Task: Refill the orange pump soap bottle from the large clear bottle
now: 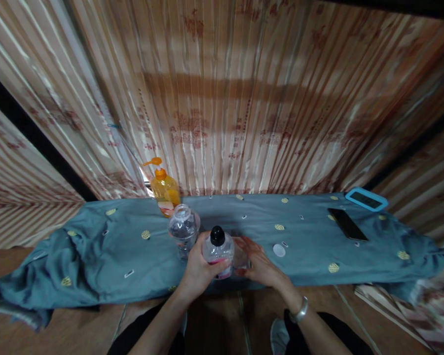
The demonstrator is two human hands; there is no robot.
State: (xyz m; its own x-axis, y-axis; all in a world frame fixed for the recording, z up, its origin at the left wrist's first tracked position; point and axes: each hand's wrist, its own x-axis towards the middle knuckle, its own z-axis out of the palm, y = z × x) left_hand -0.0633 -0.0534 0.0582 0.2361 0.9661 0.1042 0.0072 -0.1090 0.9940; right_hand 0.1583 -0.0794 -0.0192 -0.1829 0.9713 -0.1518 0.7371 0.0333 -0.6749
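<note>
My left hand [198,271] is wrapped around a clear plastic bottle [217,251] with a black cap and a pinkish label, upright near the front edge. Just to its right, my right hand [262,262] has its fingers curved round a clear plastic container [241,256], partly covered by the fingers; its exact kind is hard to make out. An uncapped clear plastic bottle [184,230] stands to the left of my left hand. Behind that one is an orange pump bottle [165,192]. A white round disc [279,250] lies flat right of my right hand.
A blue-green patterned cloth [107,256] covers the narrow table, bunched at both ends. On the right lie a black phone [347,225] and a blue-framed digital clock [366,199]. A pleated curtain [214,98] hangs along the back; dark poles rise at both sides.
</note>
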